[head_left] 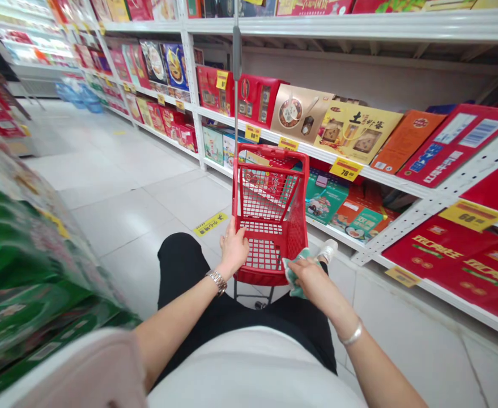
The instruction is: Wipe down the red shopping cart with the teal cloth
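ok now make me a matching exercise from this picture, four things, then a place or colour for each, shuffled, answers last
1. Cloth
2. Cart
3. Left hand
4. Floor sticker

A. Yellow
B. At the cart's left edge
C. In the right hand
D. Red

Pairs: 1-C, 2-D, 3-B, 4-A

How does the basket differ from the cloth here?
The basket is red; the cloth is pale green. The basket is an open gridwork frame, while the cloth is crumpled. The basket is far larger than the cloth. Each has a hand on it: the left hand on the basket, the right hand on the cloth.
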The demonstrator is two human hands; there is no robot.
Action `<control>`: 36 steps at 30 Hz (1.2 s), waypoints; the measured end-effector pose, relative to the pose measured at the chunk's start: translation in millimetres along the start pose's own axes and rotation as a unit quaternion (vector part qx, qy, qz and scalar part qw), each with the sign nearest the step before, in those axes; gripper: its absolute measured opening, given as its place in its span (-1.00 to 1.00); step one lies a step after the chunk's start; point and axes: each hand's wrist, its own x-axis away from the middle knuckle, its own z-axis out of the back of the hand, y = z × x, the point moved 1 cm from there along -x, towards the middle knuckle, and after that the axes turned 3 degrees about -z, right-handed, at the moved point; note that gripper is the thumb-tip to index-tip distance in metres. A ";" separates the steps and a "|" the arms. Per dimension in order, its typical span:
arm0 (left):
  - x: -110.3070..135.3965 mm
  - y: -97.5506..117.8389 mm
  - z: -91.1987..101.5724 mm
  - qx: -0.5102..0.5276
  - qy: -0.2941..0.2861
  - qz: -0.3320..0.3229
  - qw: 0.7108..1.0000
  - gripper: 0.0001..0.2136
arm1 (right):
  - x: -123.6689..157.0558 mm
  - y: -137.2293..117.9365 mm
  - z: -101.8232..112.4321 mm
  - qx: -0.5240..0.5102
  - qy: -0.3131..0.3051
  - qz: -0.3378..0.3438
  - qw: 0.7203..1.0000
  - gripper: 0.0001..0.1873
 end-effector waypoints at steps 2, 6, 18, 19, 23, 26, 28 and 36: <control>2.8 8.4 -3.0 0.011 0.009 0.016 1.000 -0.57 | -4.7 -16.6 -2.7 0.023 0.026 -0.021 0.999 -0.71; 2.6 25.9 -8.6 0.072 -0.005 0.057 0.996 -0.54 | -23.4 -38.6 -6.9 0.044 0.049 -0.002 0.998 -0.71; 8.3 50.9 -12.0 0.093 -0.148 0.056 0.983 -0.40 | -35.4 -33.1 -25.6 0.019 0.145 -0.015 0.989 -0.72; 9.9 50.0 -11.3 0.086 -0.153 0.032 0.984 -0.40 | -31.3 -23.9 -26.5 0.006 0.151 -0.017 0.988 -0.70; -5.4 42.0 3.4 0.018 -0.073 -0.055 0.996 -0.44 | -13.0 25.6 -27.4 -0.059 0.158 -0.022 0.985 -0.61; -47.0 32.3 31.2 -0.050 0.034 -0.116 0.991 -0.49 | -1.5 65.9 -26.3 -0.109 0.161 -0.043 0.980 -0.55; -82.8 24.9 55.4 -0.094 0.088 -0.141 0.982 -0.50 | 2.1 86.2 -24.8 -0.141 0.179 -0.067 0.971 -0.55; -173.8 7.4 109.3 -0.244 0.082 -0.289 0.922 -0.55 | -34.7 56.7 -5.7 -0.106 0.252 -0.164 0.948 -0.63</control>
